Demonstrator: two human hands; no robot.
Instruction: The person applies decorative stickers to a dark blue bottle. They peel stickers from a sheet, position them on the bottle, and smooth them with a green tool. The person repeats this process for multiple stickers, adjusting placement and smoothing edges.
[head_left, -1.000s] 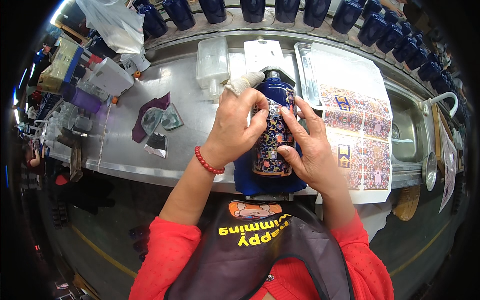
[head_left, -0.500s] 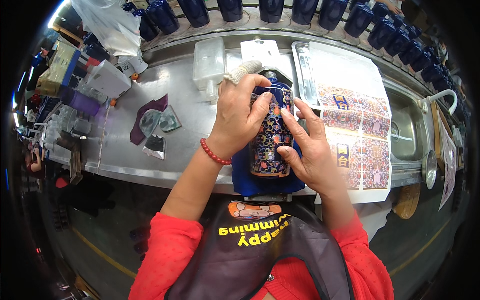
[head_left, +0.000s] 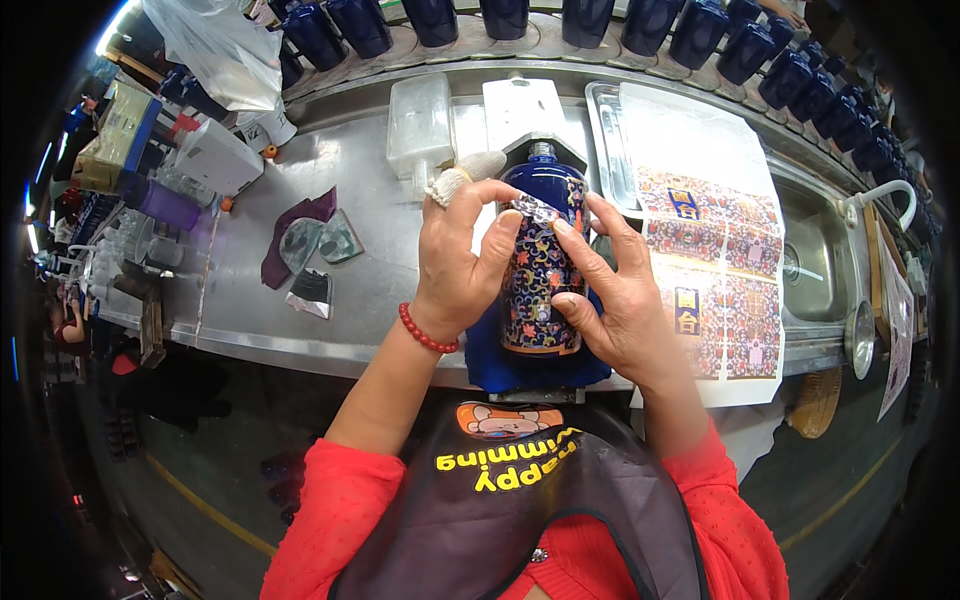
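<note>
The steel surface (head_left: 300,300) runs wide under your arms, with a row of dark blue bottles (head_left: 600,20) along its far edge, well beyond your grip. A large sheet of patterned decals (head_left: 715,270) lies just to the right of your right hand (head_left: 620,310), partly over a sink (head_left: 820,260). A dark blue cloth (head_left: 535,365) sits below your hands, at the near edge.

The blue bottle (head_left: 540,290) with the multicoloured pattern lies between your two hands, its long axis pointing away from you, neck at the far end, base toward your chest. Both hands are on it; neither is nearer.

Your left hand (head_left: 455,265) wraps the bottle's left side, its grip closed round the body, a white cloth cot on one raised finger. Your right hand presses its right side, fingers fairly spread, fingertips on a small pale patch (head_left: 535,210) near the shoulder.
</note>
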